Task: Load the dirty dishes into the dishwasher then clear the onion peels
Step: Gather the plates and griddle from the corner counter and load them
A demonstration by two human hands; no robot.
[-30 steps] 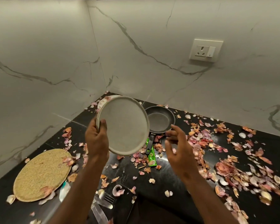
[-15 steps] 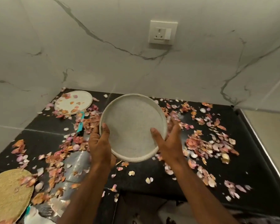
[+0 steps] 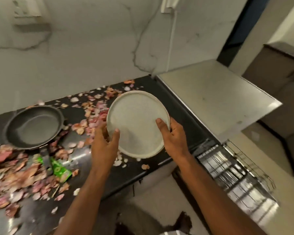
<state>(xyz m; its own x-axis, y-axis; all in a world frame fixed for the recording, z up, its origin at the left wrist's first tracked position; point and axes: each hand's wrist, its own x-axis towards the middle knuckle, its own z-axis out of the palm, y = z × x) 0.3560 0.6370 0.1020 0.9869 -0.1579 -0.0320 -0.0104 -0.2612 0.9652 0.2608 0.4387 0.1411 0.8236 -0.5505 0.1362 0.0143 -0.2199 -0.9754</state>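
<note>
While both hands are holding it above the counter's [image 3: 139, 168] front edge, the plate [image 3: 136, 122] is showing as a round, flat, pale disc with a matte speckled face and a low raised rim, tilting toward the camera. Dry, papery onion peels [image 3: 24, 168] — pink, orange and brown — are lying scattered over the glossy black counter, thickest at the left. A dark round pan [image 3: 33, 127] with a smooth inside is sitting among them, its handle running toward a crumpled green wrapper [image 3: 59, 169]. Behind, the wall [image 3: 85, 53] is looking like pale veined marble. At the right, a wire rack [image 3: 227, 168] of thin metal rods is sticking out below a flat grey top [image 3: 215, 97]. Compared with half a second ago, the view is swinging right: the rack and grey top are now coming into sight, the second plate is gone from view, and the plate is sitting further right. The left hand [image 3: 104, 146] is gripping the lower left rim, thumb on the face — fingers curling behind. The right hand [image 3: 173, 138] is clasping the right rim the same way.
</note>
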